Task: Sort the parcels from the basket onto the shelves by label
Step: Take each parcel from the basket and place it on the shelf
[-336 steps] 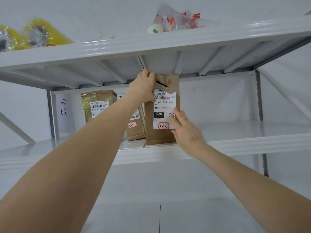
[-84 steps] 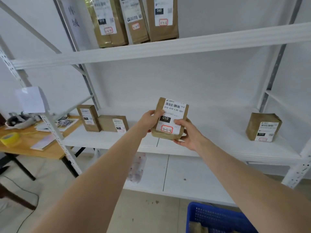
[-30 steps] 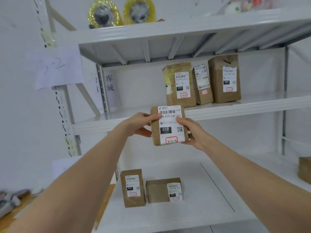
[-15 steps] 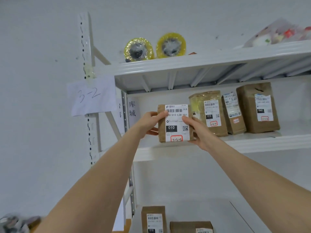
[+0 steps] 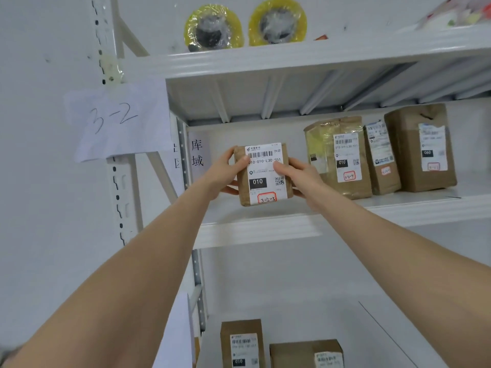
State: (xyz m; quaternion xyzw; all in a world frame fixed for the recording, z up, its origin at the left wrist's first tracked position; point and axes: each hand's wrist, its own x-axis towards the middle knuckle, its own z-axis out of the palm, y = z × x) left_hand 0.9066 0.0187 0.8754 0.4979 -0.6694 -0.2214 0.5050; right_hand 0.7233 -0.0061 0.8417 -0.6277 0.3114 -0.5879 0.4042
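Note:
A small brown parcel [image 5: 265, 187] with a white label reading 010 and a red-framed tag 3-2-3 stands upright at the left end of the upper shelf [image 5: 265, 229]. My left hand [image 5: 225, 173] grips its left edge, thumb on the label. My right hand [image 5: 300, 176] grips its right edge, fingers over the label. To the right stand three brown parcels: one tagged 3-2-4 [image 5: 342, 158], a narrower one [image 5: 382, 158] and a taller one marked 060 [image 5: 422, 147]. The basket is out of view.
A paper sign reading 3-2 [image 5: 117, 120] hangs on the shelf's left post. Two yellow tape rolls [image 5: 244, 26] sit on the top shelf. Two more brown parcels [image 5: 279, 346] stand on the lower shelf. A white wall lies to the left.
Both hands have carried the 3-2-3 parcel up and onto the upper shelf, left of the 3-2-4 parcel. The view has closed in on the shelf.

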